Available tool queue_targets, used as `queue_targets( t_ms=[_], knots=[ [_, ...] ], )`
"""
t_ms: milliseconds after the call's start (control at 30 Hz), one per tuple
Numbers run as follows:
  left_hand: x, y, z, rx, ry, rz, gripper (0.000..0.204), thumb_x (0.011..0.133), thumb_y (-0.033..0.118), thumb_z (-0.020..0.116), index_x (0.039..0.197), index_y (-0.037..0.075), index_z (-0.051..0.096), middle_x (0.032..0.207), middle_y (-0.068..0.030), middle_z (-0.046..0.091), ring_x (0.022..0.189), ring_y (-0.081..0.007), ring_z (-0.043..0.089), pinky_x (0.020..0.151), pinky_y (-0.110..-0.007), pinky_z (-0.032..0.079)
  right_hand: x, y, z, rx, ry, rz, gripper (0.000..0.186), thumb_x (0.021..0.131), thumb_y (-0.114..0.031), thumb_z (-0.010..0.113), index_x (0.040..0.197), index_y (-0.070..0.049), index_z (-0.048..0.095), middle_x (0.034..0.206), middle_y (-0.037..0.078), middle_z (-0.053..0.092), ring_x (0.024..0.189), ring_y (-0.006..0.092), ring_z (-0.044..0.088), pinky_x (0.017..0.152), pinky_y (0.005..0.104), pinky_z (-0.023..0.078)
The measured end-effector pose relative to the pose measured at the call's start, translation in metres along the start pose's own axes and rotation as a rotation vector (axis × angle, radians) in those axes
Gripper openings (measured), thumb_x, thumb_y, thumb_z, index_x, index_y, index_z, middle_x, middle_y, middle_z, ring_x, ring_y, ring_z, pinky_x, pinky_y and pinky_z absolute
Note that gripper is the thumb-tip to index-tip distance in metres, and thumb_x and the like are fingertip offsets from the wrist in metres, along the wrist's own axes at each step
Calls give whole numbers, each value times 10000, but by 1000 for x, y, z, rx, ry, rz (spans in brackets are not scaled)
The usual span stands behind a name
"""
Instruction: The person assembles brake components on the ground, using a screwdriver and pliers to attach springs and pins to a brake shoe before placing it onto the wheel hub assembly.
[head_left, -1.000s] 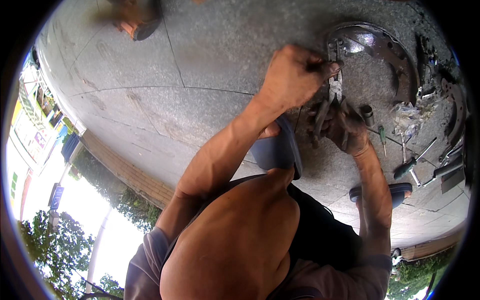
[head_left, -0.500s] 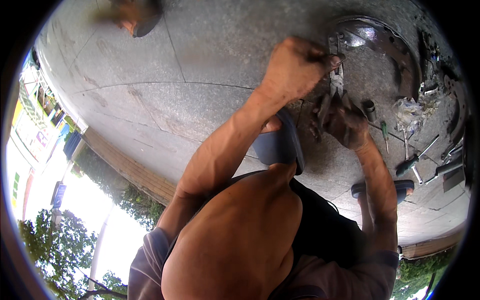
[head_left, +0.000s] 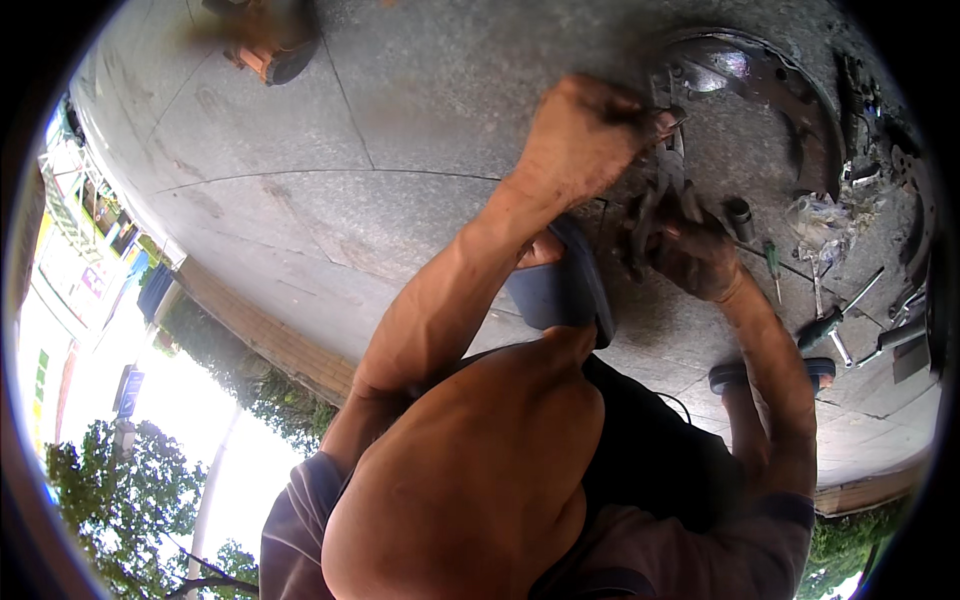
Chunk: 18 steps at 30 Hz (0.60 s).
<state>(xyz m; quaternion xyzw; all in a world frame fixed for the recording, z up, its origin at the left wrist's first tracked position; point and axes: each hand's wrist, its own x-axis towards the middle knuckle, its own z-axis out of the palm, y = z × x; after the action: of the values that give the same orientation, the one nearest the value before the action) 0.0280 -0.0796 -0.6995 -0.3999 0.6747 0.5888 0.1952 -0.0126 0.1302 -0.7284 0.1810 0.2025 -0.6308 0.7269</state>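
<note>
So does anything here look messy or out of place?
Yes: tools lie scattered loose on the paving at the right, beside a crumpled clear plastic bag. Both hands, left hand and right hand, look grimy as they grip a metal part.

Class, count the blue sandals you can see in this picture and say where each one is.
2. One blue sandal is on the paving below the left hand; the other sandal is lower right, beside the right forearm. Others may be hidden by the body.

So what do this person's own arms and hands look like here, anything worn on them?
Both forearms are bare, with no gloves, watch or rings visible. The left hand and right hand look smudged with dark grime. Loose mauve-grey sleeves end above the elbows.
</note>
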Motion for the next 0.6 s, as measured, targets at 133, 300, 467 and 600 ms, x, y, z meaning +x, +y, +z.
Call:
queue_targets(
  t_ms=[133,300,467,600],
  knots=[
    [0,2,-3,8,-20,-17,289,877,302,755,917,16,766,705,-155,692,618,-210,635,666,-365,534,2,0,-2,-27,-18,13,456,919,-318,683,1245,-24,558,968,123,660,873,233,655,702,345,530],
    [0,6,-5,11,-27,14,254,924,203,755,824,-30,745,648,-41,675,602,-61,593,568,-245,485,3,0,-3,-60,-8,45,421,925,-315,674,1227,-51,548,976,121,650,855,221,644,685,341,519],
    [0,3,-5,-39,-28,-1,259,924,206,757,820,-31,737,653,-27,665,608,-58,583,574,-244,481,7,9,-2,-112,19,-15,416,944,-328,653,1241,-79,505,993,113,614,864,212,642,669,322,517],
    [0,7,-7,-65,-54,-32,256,921,206,762,812,-24,731,654,-13,652,603,-55,563,572,-244,472,6,11,-8,-1,-25,-20,408,930,-297,688,1243,-102,513,1079,103,606,915,248,655,657,347,550]
  ],
)
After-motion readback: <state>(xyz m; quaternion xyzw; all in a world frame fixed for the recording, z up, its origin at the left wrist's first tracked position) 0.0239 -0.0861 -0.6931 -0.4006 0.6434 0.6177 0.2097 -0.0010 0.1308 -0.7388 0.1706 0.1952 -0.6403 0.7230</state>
